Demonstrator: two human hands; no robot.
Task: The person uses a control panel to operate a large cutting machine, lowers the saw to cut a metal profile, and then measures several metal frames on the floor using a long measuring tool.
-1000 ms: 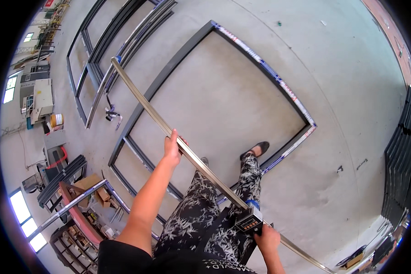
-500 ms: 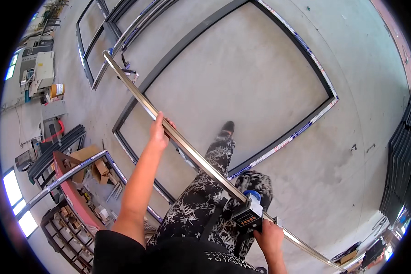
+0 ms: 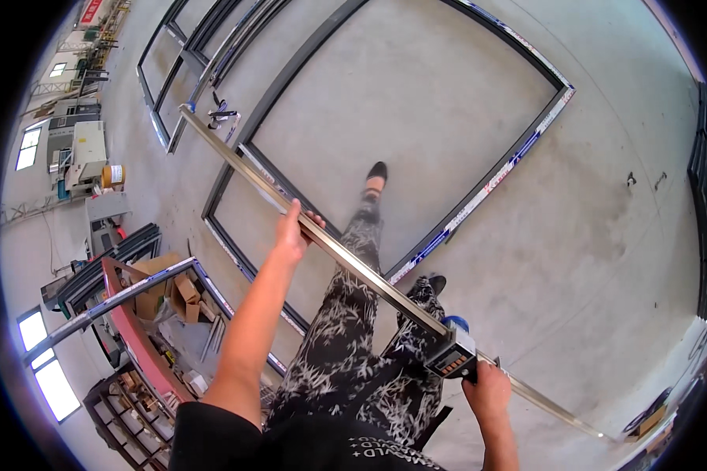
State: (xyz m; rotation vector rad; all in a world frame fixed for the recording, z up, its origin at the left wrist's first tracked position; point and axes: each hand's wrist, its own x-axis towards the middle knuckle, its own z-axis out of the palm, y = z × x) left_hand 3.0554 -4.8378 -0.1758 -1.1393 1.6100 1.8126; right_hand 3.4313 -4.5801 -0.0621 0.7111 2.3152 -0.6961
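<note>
Just stepped right foot point(image 3: 437, 283) outside the dark frame point(image 3: 491, 182) at twelve o'clock, carrying across it the bar point(image 3: 363, 272) clasped in left hand point(image 3: 294, 233) and gauge point(image 3: 453, 358) gripped in right hand point(image 3: 490, 389).

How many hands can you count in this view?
2: the left hand grips the long metal bar; the right hand is at the boxy device. No other hands show.

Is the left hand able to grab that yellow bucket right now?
Probably not. The left hand is wrapped around the long metal bar, and the yellow bucket seems to stand well beyond arm's reach, off to the person's left.
</note>
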